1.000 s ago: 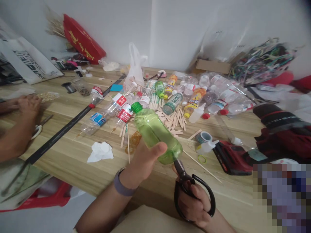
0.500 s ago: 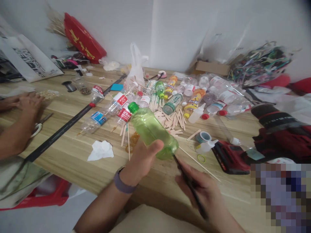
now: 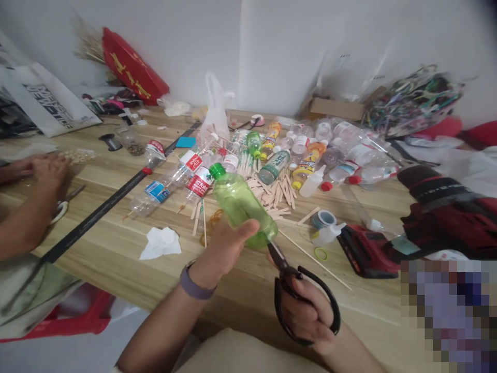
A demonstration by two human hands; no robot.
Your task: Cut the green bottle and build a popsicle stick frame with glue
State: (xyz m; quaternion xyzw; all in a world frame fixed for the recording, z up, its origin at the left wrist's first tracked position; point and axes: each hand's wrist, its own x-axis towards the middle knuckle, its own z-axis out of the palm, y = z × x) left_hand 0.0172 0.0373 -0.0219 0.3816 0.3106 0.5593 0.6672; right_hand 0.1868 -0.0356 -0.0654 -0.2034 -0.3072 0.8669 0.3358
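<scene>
A green plastic bottle (image 3: 243, 202) with a green cap is tilted above the table, cap pointing up and away to the left. My left hand (image 3: 227, 243) wraps round its lower part, thumb on the near side; a purple band circles that wrist. Black-handled scissors (image 3: 285, 267) are in my right hand (image 3: 310, 311), with fingers through the handle loops. Their blade tips meet the bottle's base end; whether they pierce the plastic I cannot tell. Behind the bottle lie wooden craft sticks (image 3: 274, 189) in a loose heap.
Several plastic bottles (image 3: 310, 160) crowd the back of the wooden table. A red and black power drill (image 3: 430, 207) stands at right, near a tape roll (image 3: 324, 219) and small glue bottle (image 3: 328, 234). At left, another person's hands (image 3: 48, 173) rest near scissors (image 3: 64, 207).
My right hand has turned the scissors, so both handle loops now face me. The bottle has shifted slightly left, still in my left hand.
</scene>
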